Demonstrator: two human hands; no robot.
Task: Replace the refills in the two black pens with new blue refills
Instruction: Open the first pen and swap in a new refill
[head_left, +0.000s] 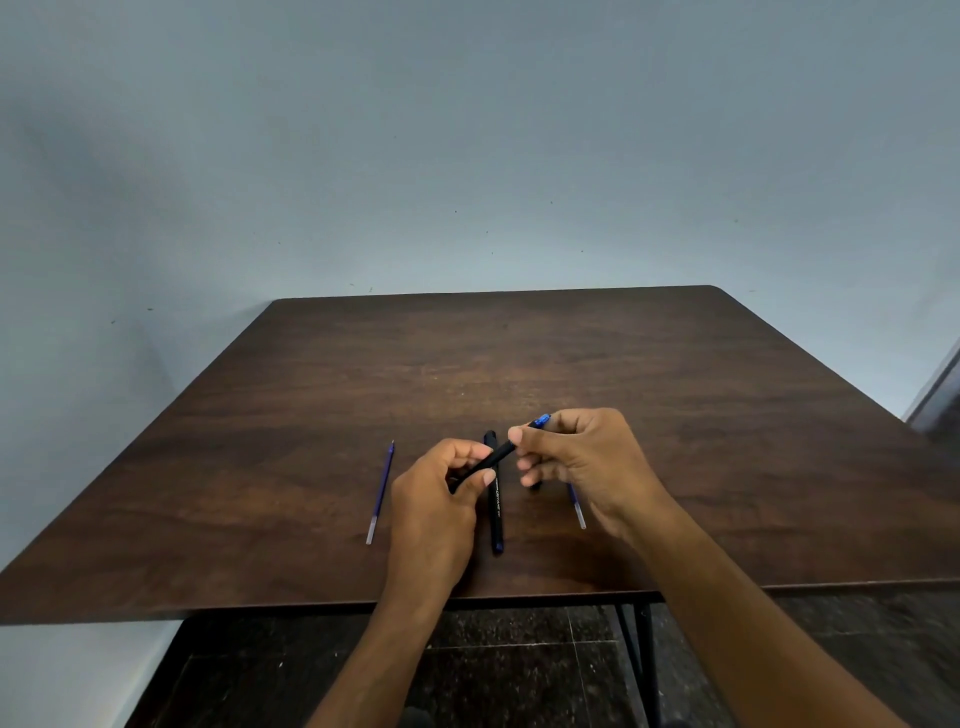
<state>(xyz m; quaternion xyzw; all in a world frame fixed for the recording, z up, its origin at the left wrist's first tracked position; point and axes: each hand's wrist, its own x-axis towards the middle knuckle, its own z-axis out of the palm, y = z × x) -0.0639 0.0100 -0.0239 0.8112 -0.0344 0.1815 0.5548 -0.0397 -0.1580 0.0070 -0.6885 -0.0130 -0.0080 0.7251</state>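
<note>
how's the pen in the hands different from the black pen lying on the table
The held pen is off the table, slanted, gripped by the left hand and right hand; the lying pen rests untouched, pointing away from the person. The held pen's blue end shows at the right fingers; the lying pen's bluish end is nearest the person. Both have black barrels.

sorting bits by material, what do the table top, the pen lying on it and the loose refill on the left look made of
Table top: dark wood or wood-look laminate, matte; grain streaks show.
Lying pen: likely matte black plastic; no glint, printed lettering, blue end.
Left refill: seemingly thin translucent plastic tube, blue with ink, clear at its near end.
</note>
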